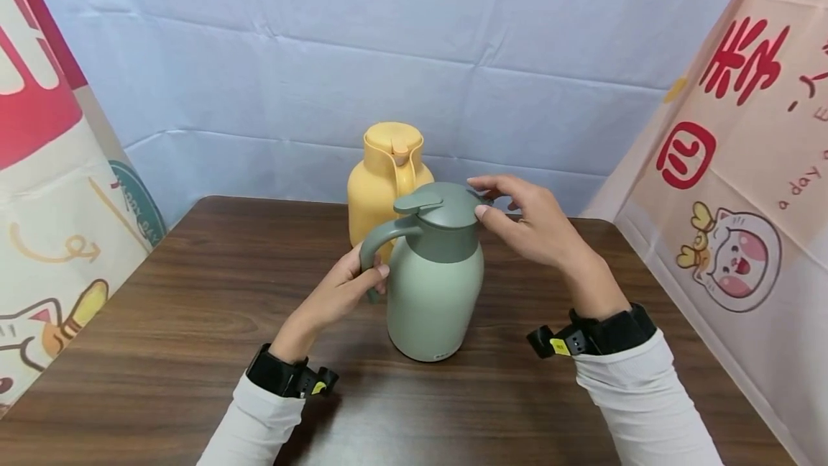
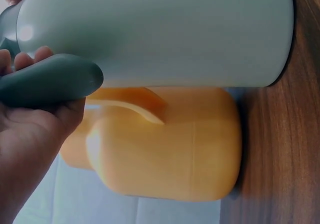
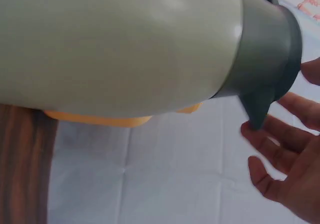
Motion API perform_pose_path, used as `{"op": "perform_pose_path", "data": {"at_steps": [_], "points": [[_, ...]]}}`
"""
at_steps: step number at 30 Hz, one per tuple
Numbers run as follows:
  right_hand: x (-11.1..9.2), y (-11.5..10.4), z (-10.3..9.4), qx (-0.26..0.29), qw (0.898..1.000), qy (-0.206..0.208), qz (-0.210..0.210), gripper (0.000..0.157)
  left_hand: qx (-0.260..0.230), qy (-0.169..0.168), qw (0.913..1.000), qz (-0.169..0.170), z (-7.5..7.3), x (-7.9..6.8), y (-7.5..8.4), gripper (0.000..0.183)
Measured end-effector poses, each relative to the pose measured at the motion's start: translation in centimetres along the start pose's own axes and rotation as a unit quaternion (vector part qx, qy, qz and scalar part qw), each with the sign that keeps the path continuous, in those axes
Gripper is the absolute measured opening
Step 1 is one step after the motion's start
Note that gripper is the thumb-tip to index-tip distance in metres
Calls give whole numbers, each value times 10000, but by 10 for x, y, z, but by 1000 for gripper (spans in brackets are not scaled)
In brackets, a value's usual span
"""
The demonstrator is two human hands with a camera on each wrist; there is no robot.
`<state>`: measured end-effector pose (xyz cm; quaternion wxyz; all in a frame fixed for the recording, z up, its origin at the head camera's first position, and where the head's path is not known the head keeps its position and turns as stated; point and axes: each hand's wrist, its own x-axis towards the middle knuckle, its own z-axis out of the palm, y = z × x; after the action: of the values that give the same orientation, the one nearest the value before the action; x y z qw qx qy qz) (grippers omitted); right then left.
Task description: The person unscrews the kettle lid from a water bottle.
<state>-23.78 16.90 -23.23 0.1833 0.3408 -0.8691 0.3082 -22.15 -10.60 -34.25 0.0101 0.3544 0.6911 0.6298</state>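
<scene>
- Left hand (image 1: 335,292): fingers curled round curved grey-green plastic handle (image 1: 380,234).
- Right hand (image 1: 540,225): fingers spread, touching domed grey-green lid (image 1: 454,206).
- Likely positioning pale-green rounded jug (image 1: 435,300) between; next needs steadiness.

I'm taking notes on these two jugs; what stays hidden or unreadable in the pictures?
Lower right of the yellow jug: head view, hidden behind the green jug.
Inside of the green jug: head view, covered by its lid.
Marking near its foot: head view, too small to read.
Its base: right wrist view, cut off by the left edge.
</scene>
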Motion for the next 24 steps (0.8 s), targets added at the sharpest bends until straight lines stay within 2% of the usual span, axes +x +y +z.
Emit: {"op": "perform_pose_path", "data": {"at_steps": [5,10,13,15,20,24], "points": [[12,-13,-2,-375,9980,-455,221,42,105,2,9999,-30,0,0,0,11],[24,-24,0,-753,9934,-851,157,53,204,23,9998,-31,-1,-1,0,13],[30,-31,2,-1083,9885,-1038,192,61,183,26,9998,-104,-1,-1,2,12],[33,-35,4,-1352,9836,-1148,320,67,196,19,9997,-112,0,-1,8,11],[40,-42,10,-1923,9703,-1292,698,78,313,41,9995,-65,4,-1,24,10],[43,-43,14,-2043,9669,-1314,780,75,307,54,9995,11,5,0,25,11]]}}
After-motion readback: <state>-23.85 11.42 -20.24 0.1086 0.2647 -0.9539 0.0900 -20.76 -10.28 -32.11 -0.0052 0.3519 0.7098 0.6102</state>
